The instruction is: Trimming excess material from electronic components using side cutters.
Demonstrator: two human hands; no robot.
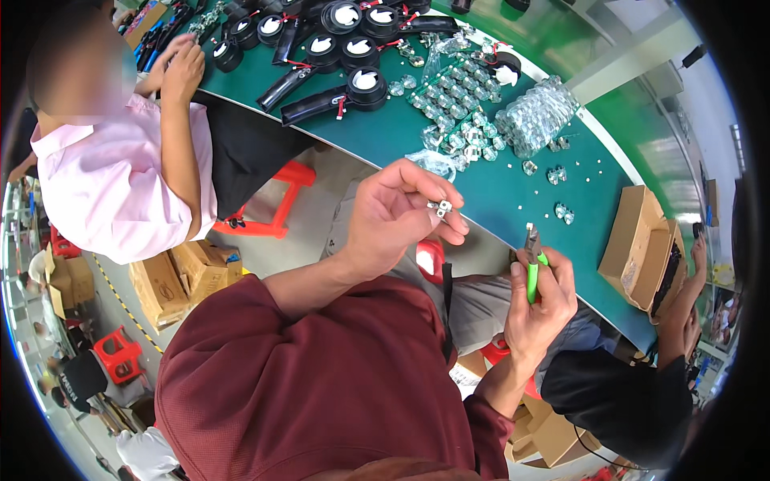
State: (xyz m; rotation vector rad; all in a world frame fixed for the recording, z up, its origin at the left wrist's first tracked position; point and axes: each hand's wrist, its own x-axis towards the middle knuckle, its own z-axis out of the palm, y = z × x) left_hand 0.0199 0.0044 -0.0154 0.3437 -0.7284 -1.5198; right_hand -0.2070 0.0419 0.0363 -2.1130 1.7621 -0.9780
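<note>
My left hand (385,216) is raised in front of the table edge, pinching a small circuit board piece (442,208) with white square parts on it between thumb and fingers. Lower and to the right, my right hand (544,313) is wrapped round green-handled pliers (532,280). Their metal jaws point up, with a tiny white bit at the tip. The pliers and the board piece are apart. Beyond my hands, loose small boards with clear domes (565,212) and tiny white bits lie on the green table (497,188).
Clear-domed boards (457,92), a wrapped bundle of them (536,118) and black round-headed devices (366,86) crowd the far table. An open cardboard box (634,248) stands at the right. A co-worker in pink (120,176) sits left; another in black (618,393) is at right.
</note>
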